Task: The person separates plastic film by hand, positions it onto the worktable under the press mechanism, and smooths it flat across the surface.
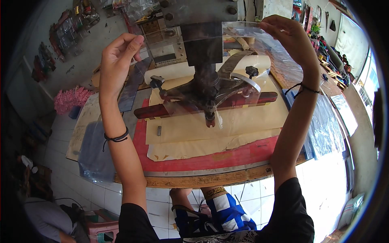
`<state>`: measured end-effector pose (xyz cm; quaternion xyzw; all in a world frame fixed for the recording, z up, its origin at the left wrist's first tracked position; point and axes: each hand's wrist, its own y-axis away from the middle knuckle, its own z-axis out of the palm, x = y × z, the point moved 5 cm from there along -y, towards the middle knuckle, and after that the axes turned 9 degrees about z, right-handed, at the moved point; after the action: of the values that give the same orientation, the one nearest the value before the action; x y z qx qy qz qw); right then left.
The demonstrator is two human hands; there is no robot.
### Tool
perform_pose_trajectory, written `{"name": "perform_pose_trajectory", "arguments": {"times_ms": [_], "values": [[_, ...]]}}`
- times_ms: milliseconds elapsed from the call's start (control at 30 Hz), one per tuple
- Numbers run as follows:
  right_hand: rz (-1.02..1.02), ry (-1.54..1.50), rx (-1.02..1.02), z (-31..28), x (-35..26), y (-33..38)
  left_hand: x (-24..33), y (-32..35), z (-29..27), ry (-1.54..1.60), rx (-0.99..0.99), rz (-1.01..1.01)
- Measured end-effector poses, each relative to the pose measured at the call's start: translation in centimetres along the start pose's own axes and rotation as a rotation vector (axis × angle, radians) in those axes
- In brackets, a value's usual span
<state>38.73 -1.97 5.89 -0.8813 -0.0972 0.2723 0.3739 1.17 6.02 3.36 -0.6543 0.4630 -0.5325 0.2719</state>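
A clear, thin plastic sheet [241,29] hangs between my raised hands, in front of a heavy press. My left hand [121,56] pinches its upper left corner between thumb and fingers. At the upper right corner, my right hand [285,36] grips the edge the same way. Through the sheet I see the black press ram [201,42] with its spread metal arms and a dark red bar [259,99] below. Beneath lies tan paper [186,133] on a red board [251,150]. A small metal block [159,131] rests on the paper.
Stacked clear bluish plastic sheets lie at the left [97,150] and right [324,125] of the wood-edged table [210,179]. A pale roll [259,62] lies behind the press. A pink heap [73,101] is at far left. Another person [48,218] is at lower left.
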Motion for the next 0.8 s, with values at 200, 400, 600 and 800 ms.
{"name": "perform_pose_trajectory", "arguments": {"times_ms": [200,400,600,800], "values": [[0.011,0.013,0.003,0.04,0.37,-0.16,0.12,0.01,-0.02,-0.013,0.001,0.002],[0.007,0.000,-0.023,0.05,0.07,0.02,0.07,0.04,-0.29,-0.009,-0.004,0.003],[-0.006,-0.012,-0.039,-0.06,0.07,0.04,0.37,0.15,-0.47,0.011,-0.018,0.013],[-0.012,-0.005,-0.005,-0.11,0.26,-0.10,0.35,-0.07,-0.10,0.005,0.039,0.023]]}}
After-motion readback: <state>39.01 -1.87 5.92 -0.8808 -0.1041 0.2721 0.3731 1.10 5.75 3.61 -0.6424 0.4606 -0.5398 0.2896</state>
